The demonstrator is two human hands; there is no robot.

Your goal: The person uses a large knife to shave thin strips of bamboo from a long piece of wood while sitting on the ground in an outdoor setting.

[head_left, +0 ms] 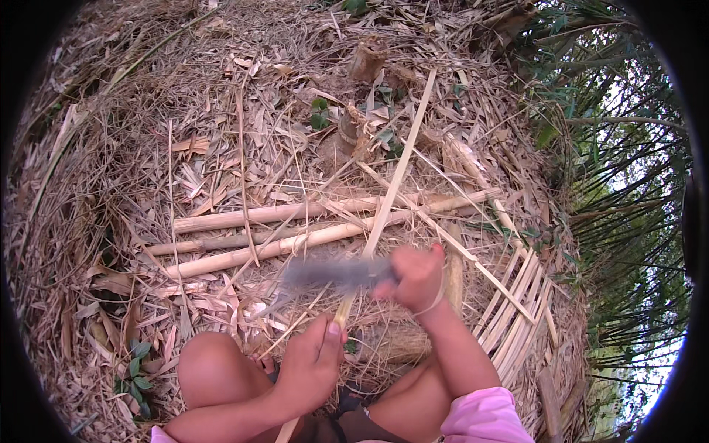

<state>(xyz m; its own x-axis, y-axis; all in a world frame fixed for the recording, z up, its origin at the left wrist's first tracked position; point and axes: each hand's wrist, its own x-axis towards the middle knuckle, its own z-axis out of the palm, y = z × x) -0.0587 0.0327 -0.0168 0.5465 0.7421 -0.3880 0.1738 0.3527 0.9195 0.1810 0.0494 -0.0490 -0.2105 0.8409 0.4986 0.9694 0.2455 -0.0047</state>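
Note:
My left hand [312,363] grips the near end of a long thin bamboo strip [399,173] that runs up and away over the ground. My right hand [416,277] is closed on the handle of a broad knife [332,275], whose grey blade is motion-blurred and lies across the strip, pointing left. The blade meets the strip just above my left hand. A thin band circles my right wrist. My bare knees show at the bottom, and a pink sleeve is at the lower right.
Several thick bamboo poles [295,240] lie side by side on dry leaves and straw. A bundle of split strips [517,303] rests at the right. Cut bamboo stumps [347,136] stand farther off, green bamboo stalks [620,184] at the right.

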